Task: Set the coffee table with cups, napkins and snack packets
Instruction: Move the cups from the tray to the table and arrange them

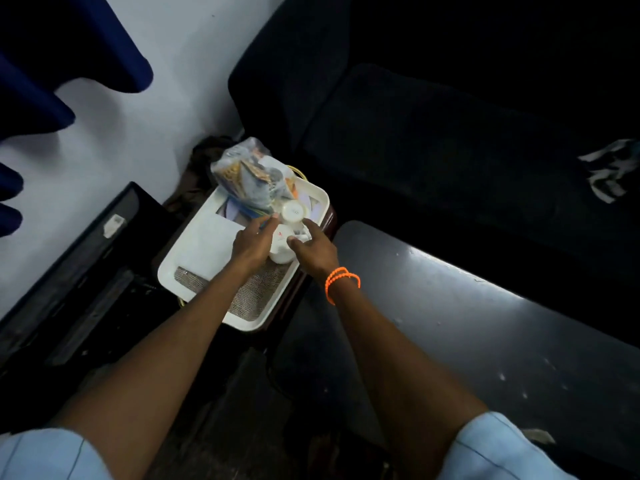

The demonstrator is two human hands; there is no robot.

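Domestic living room, dimly lit. Evidence: dark upholstered sofa along far side; dark glossy coffee table in front of it; pale painted wall; blue curtain hanging at left; white serving tray set on small wooden side table beside sofa arm.
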